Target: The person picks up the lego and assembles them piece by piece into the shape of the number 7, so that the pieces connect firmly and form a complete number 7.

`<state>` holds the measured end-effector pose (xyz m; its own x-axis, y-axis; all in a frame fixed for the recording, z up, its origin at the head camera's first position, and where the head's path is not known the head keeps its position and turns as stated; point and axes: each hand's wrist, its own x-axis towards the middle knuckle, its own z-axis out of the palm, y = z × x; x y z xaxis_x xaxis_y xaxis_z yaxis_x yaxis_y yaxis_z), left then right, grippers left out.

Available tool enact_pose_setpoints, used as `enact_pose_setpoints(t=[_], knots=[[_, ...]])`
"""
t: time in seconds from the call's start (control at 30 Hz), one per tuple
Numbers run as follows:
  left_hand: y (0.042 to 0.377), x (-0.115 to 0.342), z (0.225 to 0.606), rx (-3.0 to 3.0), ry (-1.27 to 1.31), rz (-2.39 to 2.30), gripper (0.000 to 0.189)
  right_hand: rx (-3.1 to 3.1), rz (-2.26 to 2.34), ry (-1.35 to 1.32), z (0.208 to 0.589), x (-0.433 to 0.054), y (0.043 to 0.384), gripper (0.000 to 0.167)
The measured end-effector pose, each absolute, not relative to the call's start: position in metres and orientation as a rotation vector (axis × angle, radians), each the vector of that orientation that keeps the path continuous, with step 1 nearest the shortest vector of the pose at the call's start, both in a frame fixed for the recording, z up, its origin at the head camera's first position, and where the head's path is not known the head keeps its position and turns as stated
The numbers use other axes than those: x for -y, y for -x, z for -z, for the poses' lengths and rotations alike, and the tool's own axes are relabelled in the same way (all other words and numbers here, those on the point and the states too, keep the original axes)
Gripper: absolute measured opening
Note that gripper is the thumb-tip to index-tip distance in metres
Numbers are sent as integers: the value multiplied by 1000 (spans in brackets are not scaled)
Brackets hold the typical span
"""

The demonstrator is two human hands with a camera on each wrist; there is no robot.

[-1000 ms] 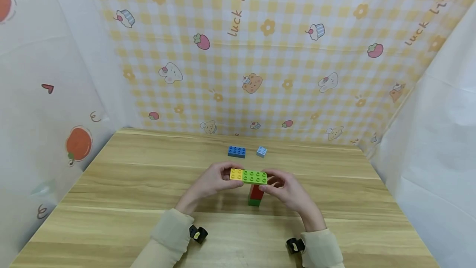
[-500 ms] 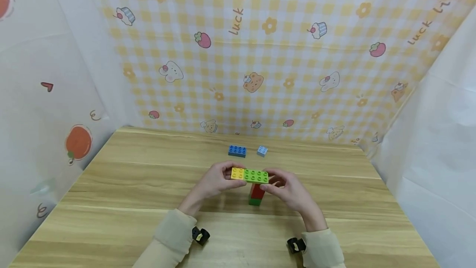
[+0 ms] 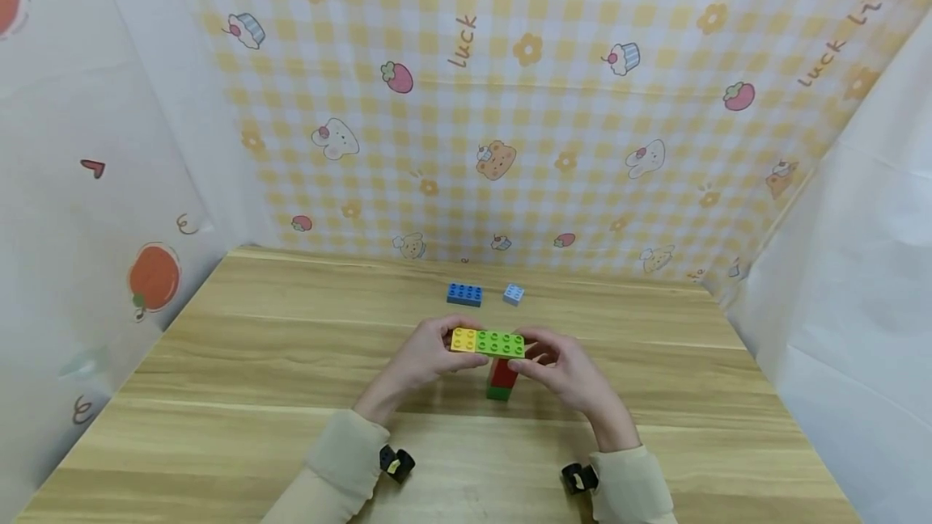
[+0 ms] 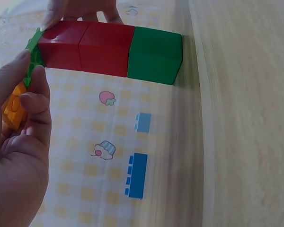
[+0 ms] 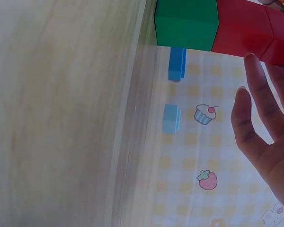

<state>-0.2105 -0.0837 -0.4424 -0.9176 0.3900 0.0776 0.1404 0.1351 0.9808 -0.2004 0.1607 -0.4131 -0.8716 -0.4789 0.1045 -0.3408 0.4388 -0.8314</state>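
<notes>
A small tower stands on the table: a dark green block (image 4: 155, 54) at the bottom and two red blocks (image 4: 105, 49) above it. Across its top lies a light green brick (image 3: 500, 344) with studs up, and a yellow brick (image 3: 463, 339) extends it to the left, past the tower. My left hand (image 3: 425, 352) pinches the yellow brick between thumb and fingers, the thumb tip reaching along the light green one's front. With thumb in front and index finger behind, my right hand (image 3: 569, 369) grips the light green brick's right end; its other fingers spread beside the red blocks in the right wrist view.
Behind the tower, a blue brick (image 3: 463, 295) and a smaller light blue brick (image 3: 513, 295) lie on the wooden table (image 3: 291, 330). A yellow checked cloth (image 3: 437, 111) hangs along the back edge, with white cloth at both sides.
My left hand has shifted slightly to the right, its thumb tip sliding further along the light green brick. The right hand and the tower have stayed nearly still.
</notes>
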Motion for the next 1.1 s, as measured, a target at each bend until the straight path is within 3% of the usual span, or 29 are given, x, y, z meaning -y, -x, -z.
enact_pose_setpoints(t=[0.2,0.47,1.1], knots=[[209,83,442,-2170,-502,-1901,40,-2520,1424,748,401,-158,194,33],[207,83,440,-2162,-489,-1901,40,-2505,1424,732,430,-166,211,37],[204,81,439,-2117,-405,-1918,41,-2300,1504,683,426,-180,220,41]])
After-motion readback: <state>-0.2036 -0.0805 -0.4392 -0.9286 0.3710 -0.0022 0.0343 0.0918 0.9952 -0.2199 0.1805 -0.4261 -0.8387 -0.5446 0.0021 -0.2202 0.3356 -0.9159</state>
